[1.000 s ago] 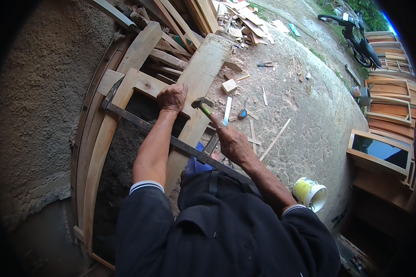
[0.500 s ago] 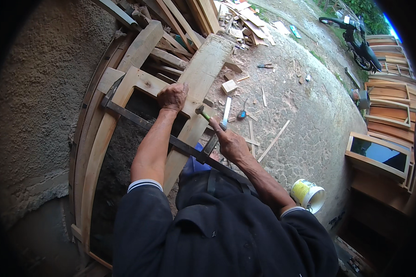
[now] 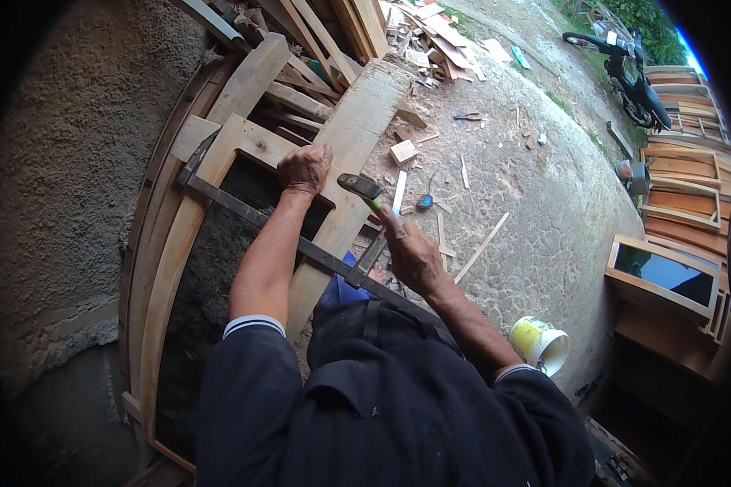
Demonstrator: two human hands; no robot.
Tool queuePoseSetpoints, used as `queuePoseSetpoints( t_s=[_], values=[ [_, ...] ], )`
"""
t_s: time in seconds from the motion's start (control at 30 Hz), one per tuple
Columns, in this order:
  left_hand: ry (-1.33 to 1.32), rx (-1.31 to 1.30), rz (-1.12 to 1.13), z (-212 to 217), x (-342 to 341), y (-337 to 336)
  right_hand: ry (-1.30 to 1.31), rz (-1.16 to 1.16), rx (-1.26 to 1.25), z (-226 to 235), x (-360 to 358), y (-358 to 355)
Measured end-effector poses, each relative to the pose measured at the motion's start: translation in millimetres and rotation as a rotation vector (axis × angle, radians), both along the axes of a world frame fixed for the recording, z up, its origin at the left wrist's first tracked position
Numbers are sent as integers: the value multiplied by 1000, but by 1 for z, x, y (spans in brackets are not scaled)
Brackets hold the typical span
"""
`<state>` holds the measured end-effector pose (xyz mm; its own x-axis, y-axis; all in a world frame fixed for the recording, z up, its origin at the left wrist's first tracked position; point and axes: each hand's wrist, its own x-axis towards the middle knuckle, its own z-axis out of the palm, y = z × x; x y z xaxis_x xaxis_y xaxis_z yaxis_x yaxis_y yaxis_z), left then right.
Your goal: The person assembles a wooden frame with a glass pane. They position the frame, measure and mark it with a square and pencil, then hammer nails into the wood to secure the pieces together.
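My left hand (image 3: 304, 170) is closed in a fist at the top rail of a pale wooden frame (image 3: 256, 143), beside a thick worn plank (image 3: 364, 109). Whatever it grips, if anything, is hidden by the fingers. In my right hand (image 3: 416, 258) is a hammer (image 3: 361, 186) with a green part below its dark metal head. The head hovers just right of my left fist, over the frame's corner joint. Across the frame runs a long dark metal bar clamp (image 3: 240, 212), passing under my left forearm, its jaw close to my right hand.
A rough wall (image 3: 81, 162) rises at the left. Scrap wood (image 3: 439, 40) and offcuts litter the ground, with a tape measure (image 3: 426, 201) and pliers (image 3: 468, 117). A white-yellow bucket (image 3: 540, 345) lies to the right, near stacked wooden frames (image 3: 682, 195). A motorcycle (image 3: 629, 81) stands far right.
The hammer has tilted in my right hand, so its head now shows side-on and slightly higher. My left fist, the frame and the clamp look the same.
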<state>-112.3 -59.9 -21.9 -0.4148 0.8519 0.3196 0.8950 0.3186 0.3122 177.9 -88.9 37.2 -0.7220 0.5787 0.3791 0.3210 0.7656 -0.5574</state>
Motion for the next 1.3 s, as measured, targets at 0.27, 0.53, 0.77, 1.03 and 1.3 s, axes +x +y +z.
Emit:
queuePoseSetpoints(
  t_s=[0.27,0.53,0.77,1.03,1.3],
  values=[
    [29,5,1,0,0,1,-200,-6,-128,3,0,0],
    [35,26,-7,-1,1,-2,-480,6,-233,23,-3,2],
    [30,63,22,0,1,0,-598,-38,-299,29,-9,7],
    [-1982,700,266,-2,17,-24,-72,-140,-406,28,-38,9],
    [-2303,942,250,13,46,-78,139,-82,-572,18,-111,23]
  ],
)
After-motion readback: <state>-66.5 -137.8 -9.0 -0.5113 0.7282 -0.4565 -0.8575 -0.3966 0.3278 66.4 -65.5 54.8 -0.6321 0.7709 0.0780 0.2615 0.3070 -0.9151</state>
